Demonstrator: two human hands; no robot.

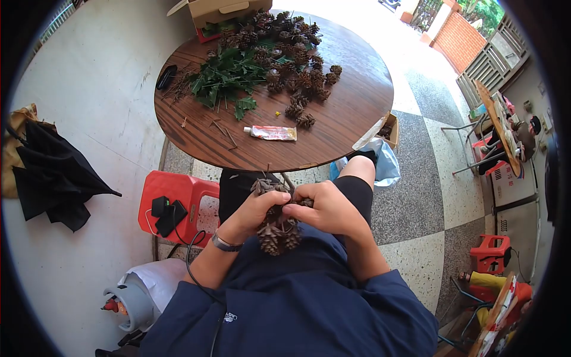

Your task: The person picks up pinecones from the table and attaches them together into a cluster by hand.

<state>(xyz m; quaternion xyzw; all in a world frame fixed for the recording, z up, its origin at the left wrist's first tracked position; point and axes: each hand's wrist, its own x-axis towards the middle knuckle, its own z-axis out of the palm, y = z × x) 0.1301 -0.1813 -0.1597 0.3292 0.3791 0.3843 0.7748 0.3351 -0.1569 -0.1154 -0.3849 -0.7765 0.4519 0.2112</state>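
Note:
Over my lap, between my two hands, is a cluster of brown pine cones (pixel 270 238) with a thin stem rising toward the table edge. My left hand (pixel 259 209) wraps round the cluster from the left, its thumb on top. From the right, my right hand (pixel 327 208) presses thumb and fingers closed on the cluster, close to the left thumb. The point between the two thumbs is partly hidden. On the round table (pixel 351 131) lie a pile of loose pine cones (pixel 297 65), green leaves (pixel 226 77), thin twigs (pixel 226 134) and a red and white tube (pixel 272 133).
A red stool (pixel 156 184) at my left holds a phone and a small black box. A cable runs from there across my left arm. A cardboard box (pixel 229 9) stands at the table's far edge. A blue bag (pixel 386 166) sits below its right edge.

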